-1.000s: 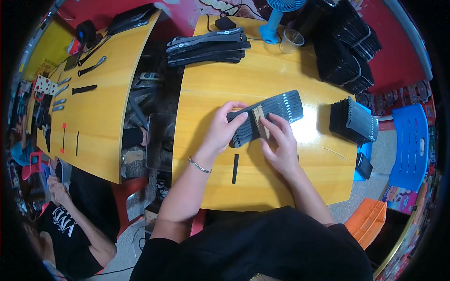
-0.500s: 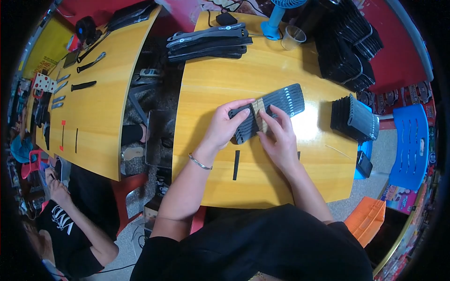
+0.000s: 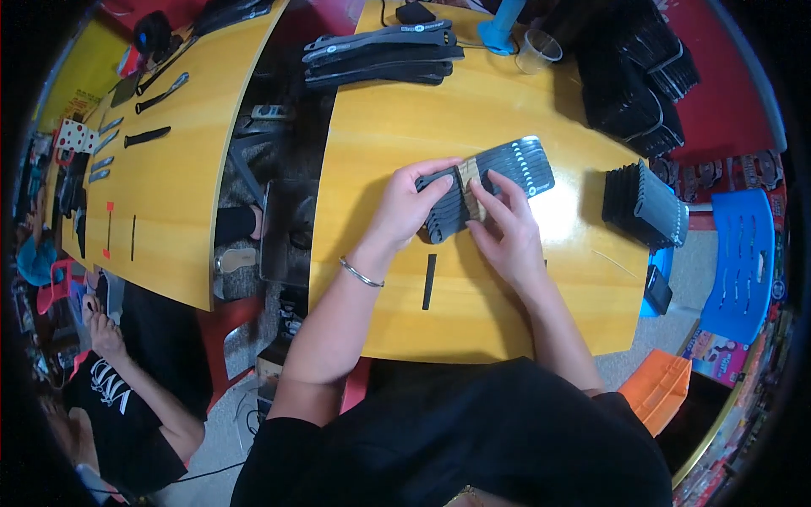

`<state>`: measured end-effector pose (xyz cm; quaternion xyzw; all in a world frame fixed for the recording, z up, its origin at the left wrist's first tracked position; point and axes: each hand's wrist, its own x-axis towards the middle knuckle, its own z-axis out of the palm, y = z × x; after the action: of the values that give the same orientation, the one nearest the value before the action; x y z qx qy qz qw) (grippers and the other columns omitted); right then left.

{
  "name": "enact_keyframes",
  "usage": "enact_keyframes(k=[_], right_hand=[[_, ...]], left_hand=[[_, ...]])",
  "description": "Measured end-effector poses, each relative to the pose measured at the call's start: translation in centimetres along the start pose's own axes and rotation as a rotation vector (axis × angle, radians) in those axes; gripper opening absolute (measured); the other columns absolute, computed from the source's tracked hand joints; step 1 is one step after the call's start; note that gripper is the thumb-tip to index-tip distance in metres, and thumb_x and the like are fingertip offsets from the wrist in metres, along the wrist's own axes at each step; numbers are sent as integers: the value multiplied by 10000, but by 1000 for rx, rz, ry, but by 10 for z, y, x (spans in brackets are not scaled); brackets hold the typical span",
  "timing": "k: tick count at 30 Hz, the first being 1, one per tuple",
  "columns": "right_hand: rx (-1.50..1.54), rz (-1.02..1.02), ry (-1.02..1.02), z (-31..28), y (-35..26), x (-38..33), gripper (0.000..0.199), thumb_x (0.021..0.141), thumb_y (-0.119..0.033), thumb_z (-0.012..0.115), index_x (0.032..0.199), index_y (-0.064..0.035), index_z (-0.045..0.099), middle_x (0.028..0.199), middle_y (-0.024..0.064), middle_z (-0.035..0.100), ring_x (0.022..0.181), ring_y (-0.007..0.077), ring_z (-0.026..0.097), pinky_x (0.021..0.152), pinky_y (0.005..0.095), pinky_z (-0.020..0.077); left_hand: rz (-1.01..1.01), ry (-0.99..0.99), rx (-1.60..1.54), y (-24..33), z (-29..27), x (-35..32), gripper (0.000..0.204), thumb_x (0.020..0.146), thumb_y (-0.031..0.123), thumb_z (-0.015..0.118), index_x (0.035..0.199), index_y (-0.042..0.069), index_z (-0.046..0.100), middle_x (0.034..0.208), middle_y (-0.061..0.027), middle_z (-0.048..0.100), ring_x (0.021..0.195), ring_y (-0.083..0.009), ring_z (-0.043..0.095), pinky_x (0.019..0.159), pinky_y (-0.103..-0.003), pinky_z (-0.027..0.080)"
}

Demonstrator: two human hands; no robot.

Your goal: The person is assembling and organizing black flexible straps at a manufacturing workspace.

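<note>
A fanned bundle of flat black straps [image 3: 517, 167] is held just above the yellow table, tilted up to the right, with pale marks near its far end. A tan band [image 3: 470, 184] wraps its middle. My left hand [image 3: 404, 207] is closed round the near-left end of the bundle, thumb on top. My right hand [image 3: 514, 237] pinches the tan band and the bundle's lower edge with thumb and fingers. What lies under the bundle is hidden. A short black strip [image 3: 429, 281] lies flat on the table below my hands.
More straps are piled [image 3: 380, 55] at the far left of the table. A banded block of straps [image 3: 646, 207] stands at the right, with tall dark stacks [image 3: 629, 101] behind. A clear plastic cup [image 3: 538, 52] stands by a blue stand [image 3: 498, 35]. A co-worker [image 3: 127, 363] sits at the left.
The view has tipped slightly, so the table things sit a little higher. My hands keep the same hold on the bundle; my right fingers have shifted slightly along the tan band.
</note>
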<state>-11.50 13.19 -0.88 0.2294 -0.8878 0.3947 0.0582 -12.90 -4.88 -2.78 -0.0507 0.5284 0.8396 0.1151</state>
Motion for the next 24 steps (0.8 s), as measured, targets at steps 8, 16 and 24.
enact_keyframes(k=[8,16,24], right_hand=[[-25,-54,-166,-14,7,8,519,777,18,657,1273,-114,581,1320,171,487,974,283,573,883,359,492],[-7,-29,-205,-16,8,10,526,779,20,665,1277,-125,577,1321,158,487,984,285,571,892,361,487],[-48,-51,-215,-16,6,11,525,775,14,673,1274,-123,580,1308,161,489,980,282,567,897,361,482]], left_hand=[[-26,17,-8,2,0,0,309,919,9,510,1215,-40,584,1084,-111,652,916,-134,645,836,-264,531],[-17,44,43,2,4,-2,300,928,20,505,1211,-31,589,1074,-95,656,914,-123,639,817,-248,530],[296,151,667,-2,-6,1,247,885,8,548,1107,-16,653,1027,-109,684,899,-153,656,804,-279,522]])
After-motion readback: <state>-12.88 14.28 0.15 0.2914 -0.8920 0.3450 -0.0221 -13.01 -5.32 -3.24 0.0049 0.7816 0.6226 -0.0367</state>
